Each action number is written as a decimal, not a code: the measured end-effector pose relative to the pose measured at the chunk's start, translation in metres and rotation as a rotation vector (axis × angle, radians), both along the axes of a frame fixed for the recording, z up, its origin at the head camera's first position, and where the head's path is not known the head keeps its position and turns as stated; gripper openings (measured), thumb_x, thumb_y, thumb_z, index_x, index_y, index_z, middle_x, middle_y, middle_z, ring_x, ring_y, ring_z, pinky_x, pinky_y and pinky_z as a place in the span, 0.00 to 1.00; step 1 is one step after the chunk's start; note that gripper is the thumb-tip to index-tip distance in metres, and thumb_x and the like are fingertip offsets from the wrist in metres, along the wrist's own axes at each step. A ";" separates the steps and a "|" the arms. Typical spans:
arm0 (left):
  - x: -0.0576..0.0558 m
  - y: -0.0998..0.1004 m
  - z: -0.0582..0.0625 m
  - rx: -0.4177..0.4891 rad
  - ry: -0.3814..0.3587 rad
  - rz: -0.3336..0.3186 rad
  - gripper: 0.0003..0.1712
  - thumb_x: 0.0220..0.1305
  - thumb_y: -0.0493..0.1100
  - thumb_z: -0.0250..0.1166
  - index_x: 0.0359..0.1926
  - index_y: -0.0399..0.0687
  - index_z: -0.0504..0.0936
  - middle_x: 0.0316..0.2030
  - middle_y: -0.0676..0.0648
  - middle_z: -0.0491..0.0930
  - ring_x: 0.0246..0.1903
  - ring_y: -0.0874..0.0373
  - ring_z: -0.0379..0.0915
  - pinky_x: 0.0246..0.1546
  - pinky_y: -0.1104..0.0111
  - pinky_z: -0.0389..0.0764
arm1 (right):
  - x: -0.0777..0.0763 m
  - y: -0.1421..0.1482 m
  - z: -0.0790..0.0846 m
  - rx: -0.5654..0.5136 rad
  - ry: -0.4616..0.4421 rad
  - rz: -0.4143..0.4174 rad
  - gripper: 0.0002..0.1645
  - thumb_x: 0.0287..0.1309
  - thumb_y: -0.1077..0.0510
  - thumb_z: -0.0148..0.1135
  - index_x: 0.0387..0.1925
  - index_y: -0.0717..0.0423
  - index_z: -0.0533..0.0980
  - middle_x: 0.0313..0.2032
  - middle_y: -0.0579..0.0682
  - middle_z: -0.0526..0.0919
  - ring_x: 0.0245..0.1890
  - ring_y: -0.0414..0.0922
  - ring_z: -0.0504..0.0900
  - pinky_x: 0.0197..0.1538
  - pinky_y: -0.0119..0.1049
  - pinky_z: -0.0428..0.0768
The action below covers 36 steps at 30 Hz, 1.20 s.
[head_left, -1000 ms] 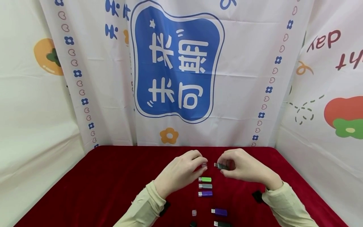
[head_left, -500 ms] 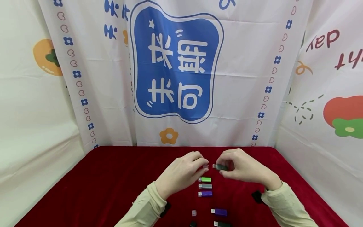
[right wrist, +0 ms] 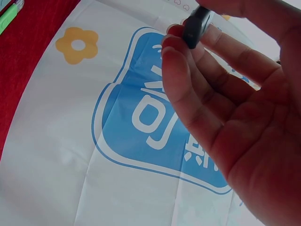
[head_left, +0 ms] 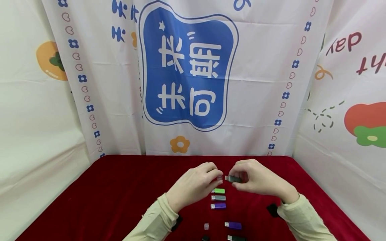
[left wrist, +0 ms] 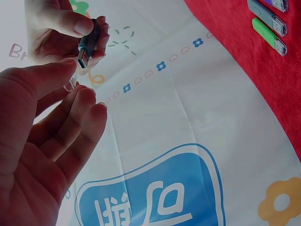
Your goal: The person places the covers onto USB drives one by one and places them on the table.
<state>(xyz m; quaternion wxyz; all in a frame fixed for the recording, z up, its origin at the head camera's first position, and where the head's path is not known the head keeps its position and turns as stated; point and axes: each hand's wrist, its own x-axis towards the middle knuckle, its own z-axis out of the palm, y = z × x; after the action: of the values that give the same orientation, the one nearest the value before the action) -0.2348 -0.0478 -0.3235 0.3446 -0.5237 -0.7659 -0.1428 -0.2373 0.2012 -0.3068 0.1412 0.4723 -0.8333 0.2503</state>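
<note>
My left hand [head_left: 194, 183] pinches a small clear cap [left wrist: 70, 84] between thumb and fingertips. My right hand [head_left: 261, 177] holds a dark greenish-grey USB flash drive [head_left: 234, 179] by its body, its bare metal plug pointing left at the cap. A narrow gap separates plug and cap. In the right wrist view only the rear end of the drive [right wrist: 195, 30] shows between thumb and fingers. Just below the hands, a green USB drive [head_left: 219, 191], a grey one [head_left: 220, 198] and a purple one [head_left: 219, 206] lie in a column, each with a clear cap on.
Nearer the front lie an uncapped purple USB drive [head_left: 235, 225] and a black one [head_left: 237, 238]. Left of them are a loose clear cap [head_left: 206, 226] and a small black piece [head_left: 205, 238]. Red cloth [head_left: 120, 194] covers the table; printed white curtains [head_left: 262, 83] enclose it.
Both hands have come slightly closer together and a little lower. The gap between the drive's plug and the clear cap has narrowed; the drives on the table stay put.
</note>
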 end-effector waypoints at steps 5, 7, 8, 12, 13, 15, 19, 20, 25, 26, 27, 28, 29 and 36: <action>0.000 0.000 -0.001 -0.010 -0.011 0.005 0.08 0.62 0.41 0.70 0.42 0.45 0.85 0.34 0.52 0.74 0.31 0.64 0.70 0.32 0.83 0.72 | 0.000 -0.001 0.000 0.007 -0.007 -0.005 0.15 0.51 0.65 0.71 0.35 0.42 0.81 0.29 0.35 0.77 0.25 0.36 0.75 0.28 0.30 0.76; 0.000 0.000 -0.001 -0.012 -0.010 0.005 0.08 0.62 0.41 0.70 0.41 0.45 0.85 0.34 0.52 0.74 0.31 0.64 0.70 0.32 0.83 0.72 | 0.000 -0.001 0.000 0.008 -0.012 -0.004 0.14 0.51 0.65 0.71 0.35 0.43 0.81 0.29 0.35 0.78 0.25 0.36 0.76 0.28 0.30 0.77; 0.000 0.000 -0.002 -0.011 -0.009 0.005 0.07 0.62 0.41 0.70 0.41 0.46 0.84 0.34 0.52 0.74 0.31 0.64 0.70 0.32 0.83 0.72 | 0.000 -0.001 0.000 0.009 -0.014 -0.001 0.13 0.51 0.65 0.71 0.35 0.44 0.81 0.29 0.35 0.78 0.25 0.37 0.76 0.28 0.30 0.77; -0.001 0.001 -0.002 -0.011 -0.005 0.002 0.07 0.63 0.41 0.70 0.41 0.46 0.84 0.33 0.52 0.74 0.31 0.65 0.70 0.31 0.83 0.71 | 0.001 -0.002 0.001 0.006 -0.008 0.014 0.12 0.51 0.66 0.71 0.35 0.47 0.82 0.29 0.36 0.78 0.25 0.37 0.75 0.28 0.31 0.77; -0.001 0.001 -0.002 -0.012 -0.007 0.002 0.07 0.63 0.41 0.70 0.41 0.46 0.84 0.33 0.52 0.74 0.30 0.65 0.70 0.31 0.83 0.71 | 0.001 -0.002 0.001 0.005 -0.005 0.017 0.11 0.51 0.66 0.71 0.35 0.48 0.82 0.29 0.36 0.77 0.25 0.37 0.75 0.28 0.31 0.77; 0.000 0.001 -0.003 -0.015 -0.011 0.002 0.07 0.63 0.41 0.70 0.41 0.46 0.85 0.33 0.52 0.74 0.30 0.65 0.69 0.31 0.83 0.71 | 0.002 -0.002 0.002 0.005 -0.001 0.019 0.12 0.51 0.66 0.71 0.34 0.47 0.82 0.29 0.36 0.77 0.25 0.37 0.75 0.28 0.31 0.77; 0.000 0.001 -0.003 -0.021 -0.017 0.003 0.07 0.63 0.41 0.70 0.41 0.46 0.85 0.33 0.52 0.74 0.30 0.65 0.69 0.31 0.84 0.71 | 0.002 -0.003 0.002 0.008 -0.010 0.020 0.12 0.51 0.66 0.71 0.34 0.46 0.82 0.28 0.37 0.77 0.25 0.38 0.75 0.28 0.32 0.77; 0.000 0.001 -0.003 -0.022 -0.017 0.003 0.07 0.63 0.41 0.70 0.41 0.46 0.85 0.33 0.52 0.74 0.30 0.65 0.69 0.31 0.84 0.71 | 0.003 -0.004 0.002 0.009 -0.014 0.019 0.12 0.52 0.66 0.71 0.35 0.46 0.82 0.28 0.37 0.77 0.25 0.38 0.75 0.28 0.32 0.77; 0.000 0.002 -0.004 -0.023 -0.023 -0.005 0.07 0.62 0.41 0.70 0.41 0.46 0.85 0.33 0.52 0.74 0.30 0.65 0.69 0.30 0.84 0.70 | 0.003 -0.005 0.001 0.017 -0.022 0.014 0.11 0.52 0.65 0.71 0.35 0.46 0.82 0.29 0.38 0.77 0.25 0.38 0.75 0.28 0.33 0.77; 0.000 0.002 -0.004 -0.025 -0.025 -0.005 0.07 0.62 0.41 0.70 0.41 0.46 0.85 0.33 0.52 0.74 0.30 0.65 0.69 0.30 0.84 0.70 | 0.003 -0.005 0.001 0.018 -0.021 0.012 0.11 0.52 0.65 0.71 0.35 0.46 0.82 0.29 0.38 0.77 0.25 0.38 0.75 0.28 0.32 0.77; 0.000 0.001 -0.004 -0.026 -0.028 -0.004 0.07 0.62 0.41 0.70 0.41 0.46 0.85 0.33 0.52 0.74 0.30 0.65 0.69 0.30 0.84 0.70 | 0.003 -0.005 0.001 0.018 -0.021 0.012 0.11 0.52 0.65 0.71 0.35 0.47 0.82 0.29 0.38 0.77 0.25 0.38 0.75 0.28 0.32 0.77; 0.000 0.001 -0.003 -0.029 -0.030 -0.004 0.07 0.63 0.41 0.70 0.41 0.46 0.85 0.33 0.52 0.74 0.30 0.65 0.69 0.30 0.84 0.70 | 0.003 -0.005 0.001 0.018 -0.022 0.010 0.11 0.52 0.65 0.71 0.35 0.47 0.82 0.29 0.37 0.77 0.25 0.38 0.75 0.28 0.32 0.77; 0.000 0.001 -0.003 -0.031 -0.032 -0.003 0.07 0.63 0.41 0.70 0.41 0.46 0.85 0.33 0.53 0.74 0.30 0.65 0.69 0.30 0.84 0.70 | 0.003 -0.005 0.001 0.018 -0.022 0.010 0.11 0.52 0.65 0.71 0.35 0.47 0.82 0.29 0.37 0.77 0.25 0.38 0.75 0.28 0.32 0.77; 0.001 0.001 -0.004 -0.040 -0.037 -0.001 0.07 0.62 0.40 0.70 0.42 0.47 0.85 0.33 0.53 0.74 0.31 0.65 0.70 0.32 0.83 0.72 | 0.003 -0.006 0.000 0.014 -0.026 0.016 0.11 0.51 0.65 0.72 0.35 0.48 0.83 0.28 0.38 0.77 0.25 0.38 0.75 0.28 0.33 0.78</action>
<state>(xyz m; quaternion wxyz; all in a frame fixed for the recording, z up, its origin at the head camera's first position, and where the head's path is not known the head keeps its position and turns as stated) -0.2341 -0.0467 -0.3273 0.3196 -0.5283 -0.7745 -0.1373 -0.2341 0.1949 -0.3069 0.1249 0.4765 -0.8331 0.2515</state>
